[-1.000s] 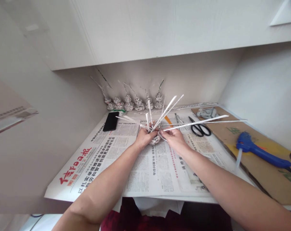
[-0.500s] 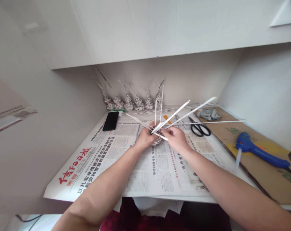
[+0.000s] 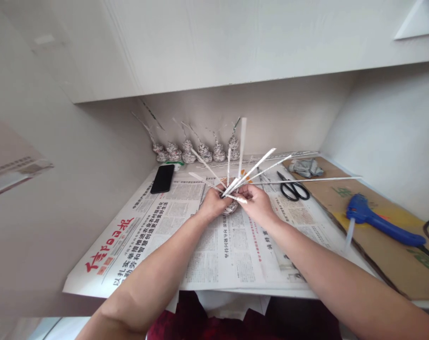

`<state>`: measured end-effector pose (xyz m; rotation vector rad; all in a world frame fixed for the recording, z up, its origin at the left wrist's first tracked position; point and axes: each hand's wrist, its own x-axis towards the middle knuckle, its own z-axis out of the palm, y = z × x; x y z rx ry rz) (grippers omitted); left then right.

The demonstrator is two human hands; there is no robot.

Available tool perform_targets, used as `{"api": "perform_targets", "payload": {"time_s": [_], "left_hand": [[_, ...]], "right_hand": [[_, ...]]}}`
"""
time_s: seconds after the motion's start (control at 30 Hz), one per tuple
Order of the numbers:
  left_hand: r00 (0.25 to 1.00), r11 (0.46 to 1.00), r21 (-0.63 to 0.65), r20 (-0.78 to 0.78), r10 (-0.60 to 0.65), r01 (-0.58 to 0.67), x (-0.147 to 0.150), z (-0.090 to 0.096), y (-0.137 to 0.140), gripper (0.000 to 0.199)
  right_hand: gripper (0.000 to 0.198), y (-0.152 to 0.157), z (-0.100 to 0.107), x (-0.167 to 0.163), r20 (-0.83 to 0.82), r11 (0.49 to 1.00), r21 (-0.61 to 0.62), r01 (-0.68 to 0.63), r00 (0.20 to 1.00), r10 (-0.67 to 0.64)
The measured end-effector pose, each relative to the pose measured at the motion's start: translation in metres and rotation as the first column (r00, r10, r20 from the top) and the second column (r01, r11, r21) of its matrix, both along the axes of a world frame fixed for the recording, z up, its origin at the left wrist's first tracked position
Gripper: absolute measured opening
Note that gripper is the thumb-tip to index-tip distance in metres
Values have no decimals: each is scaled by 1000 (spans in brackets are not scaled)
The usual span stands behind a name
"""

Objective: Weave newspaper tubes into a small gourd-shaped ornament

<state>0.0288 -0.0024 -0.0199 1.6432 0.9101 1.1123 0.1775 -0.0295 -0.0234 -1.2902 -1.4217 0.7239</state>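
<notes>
Between my hands is a small round weave of rolled newspaper [image 3: 230, 208], with several white paper sticks [image 3: 254, 168] fanning up and outward from it. My left hand [image 3: 216, 202] is closed on the weave's left side, thumb on top near the base of the sticks. On the right side, my right hand [image 3: 254, 200] pinches at the weave and the paper sticks, its fingers curled. One long thin paper stick [image 3: 328, 179] runs from there far to the right, over the scissors. The weave's underside and most fingertips are hidden.
Newspaper sheets [image 3: 158, 236] cover the table. Several woven paper gourds [image 3: 204, 152] line the back wall, with a black phone [image 3: 162, 179] in front. To the right are black-handled scissors [image 3: 294, 191], a cardboard sheet [image 3: 388, 264], a crumpled grey cloth [image 3: 305, 167] and a blue glue gun [image 3: 381, 221].
The sticks have shifted: one now stands taller and more upright, another leans up to the left, and one on the right has dropped lower. Both hands keep nearly the same place.
</notes>
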Motion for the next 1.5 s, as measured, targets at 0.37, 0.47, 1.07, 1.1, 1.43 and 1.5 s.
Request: {"api": "perform_targets", "payload": {"time_s": [0.37, 0.47, 1.07, 1.1, 1.43, 1.5], "left_hand": [[996, 994, -76, 39, 82, -79, -1, 4, -3, 24], [995, 996, -67, 65, 70, -65, -1, 6, -3, 21], [997, 997, 5, 10, -74, 74, -8, 11, -4, 23], [996, 996, 11, 14, -85, 85, -7, 11, -4, 22], [991, 994, 15, 74, -111, 110, -3, 9, -2, 24], [994, 996, 9, 55, -91, 91, -3, 9, -2, 25]], "right_hand": [[28, 6, 3, -4, -481, 963, -251, -94, 876, -40], [25, 4, 9, -2, -535, 935, -286, -208, 844, 23], [19, 6, 8, 11, -172, 992, -71, -104, 981, 91], [18, 7, 8, 12, -142, 994, -57, -95, 986, 86], [24, 6, 12, 8, -289, 991, -69, -114, 953, 89], [23, 4, 13, 7, -305, 991, -65, -119, 948, 94]]}}
